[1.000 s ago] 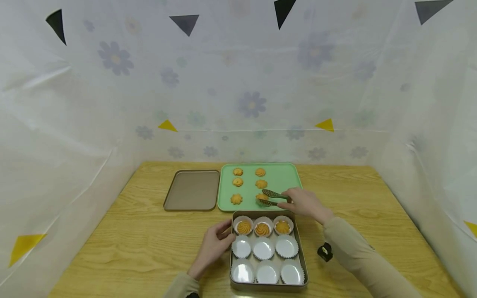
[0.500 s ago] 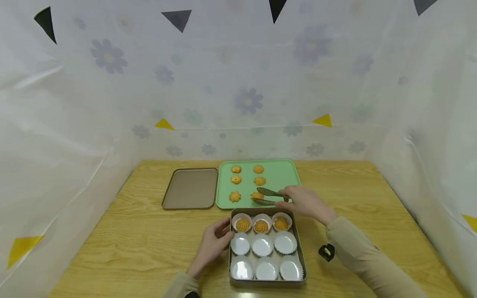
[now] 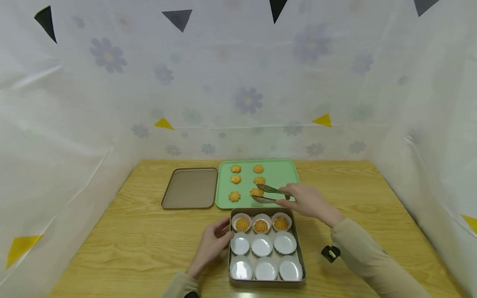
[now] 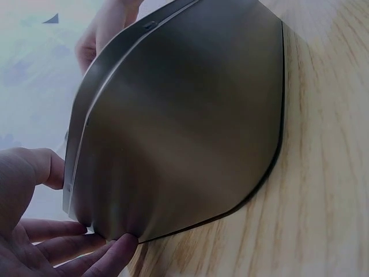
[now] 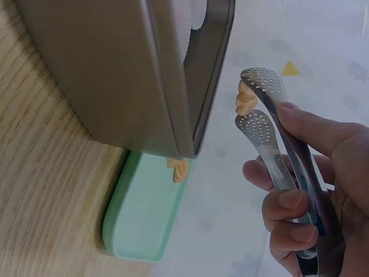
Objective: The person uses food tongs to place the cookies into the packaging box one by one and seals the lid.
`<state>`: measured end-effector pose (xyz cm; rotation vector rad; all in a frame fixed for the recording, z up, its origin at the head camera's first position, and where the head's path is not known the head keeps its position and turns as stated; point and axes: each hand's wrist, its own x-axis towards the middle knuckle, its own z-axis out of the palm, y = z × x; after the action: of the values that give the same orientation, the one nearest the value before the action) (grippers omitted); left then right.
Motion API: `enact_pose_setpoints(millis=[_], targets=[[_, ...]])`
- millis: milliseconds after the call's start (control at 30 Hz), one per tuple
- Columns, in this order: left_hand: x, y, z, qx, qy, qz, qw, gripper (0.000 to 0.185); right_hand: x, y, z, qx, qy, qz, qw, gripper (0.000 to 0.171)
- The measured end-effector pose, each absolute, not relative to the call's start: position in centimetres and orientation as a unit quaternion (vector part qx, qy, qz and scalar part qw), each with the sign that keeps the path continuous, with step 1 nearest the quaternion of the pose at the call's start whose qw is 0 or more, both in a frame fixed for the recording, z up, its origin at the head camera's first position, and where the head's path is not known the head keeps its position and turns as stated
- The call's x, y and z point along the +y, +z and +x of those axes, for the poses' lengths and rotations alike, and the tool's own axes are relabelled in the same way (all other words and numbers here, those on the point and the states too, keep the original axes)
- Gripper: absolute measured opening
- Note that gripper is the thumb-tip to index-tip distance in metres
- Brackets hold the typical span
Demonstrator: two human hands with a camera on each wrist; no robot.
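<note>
My right hand [image 3: 307, 200] holds perforated metal tongs [image 3: 273, 190] over the near part of a green tray [image 3: 281, 174]. Between the tong tips in the right wrist view is a golden piped cookie [image 5: 246, 101], apparently raised off the tray. My left hand [image 3: 210, 246] grips the left wall of a deep rectangular baking tin [image 3: 266, 284], thumb at the rim and fingertips against the outside, as the left wrist view shows. White fluted paper cups fill the tin in rows. Each cup of the far row contains a cookie [image 3: 260, 226]; the nearer cups [image 3: 262, 245] are bare inside.
Left of the green tray lies a flat brown tray [image 3: 191, 188]. Several other cookies [image 3: 234, 196] sit on the green tray in two columns. The wooden table [image 3: 156, 236] is enclosed by white patterned sheeting [image 3: 208, 82] at the back and sides.
The tongs have closed around the nearest right-hand cookie and risen slightly with it. The head view has shifted a little. My left hand stays at the tin.
</note>
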<state>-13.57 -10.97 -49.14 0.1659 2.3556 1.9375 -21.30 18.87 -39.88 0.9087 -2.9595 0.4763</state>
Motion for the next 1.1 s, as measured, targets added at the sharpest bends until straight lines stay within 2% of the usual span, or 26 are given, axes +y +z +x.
enact_pose_setpoints(millis=[533, 767, 1100], targets=[[-11.1, -49.2, -13.7, 0.770, 0.634, 0.050, 0.050, 0.053, 19.3, -39.7, -18.9, -0.938, 0.147, 0.309, 0.049, 0.034], [-11.1, -49.2, -13.6, 0.766, 0.638, 0.052, 0.051, 0.053, 19.6, -39.7, -17.6, -0.936, 0.156, 0.310, 0.054, 0.043], [-11.1, -49.1, -13.6, 0.769, 0.635, 0.053, 0.052, 0.052, 19.7, -40.1, -16.3, -0.936, 0.150, 0.315, 0.051, 0.040]])
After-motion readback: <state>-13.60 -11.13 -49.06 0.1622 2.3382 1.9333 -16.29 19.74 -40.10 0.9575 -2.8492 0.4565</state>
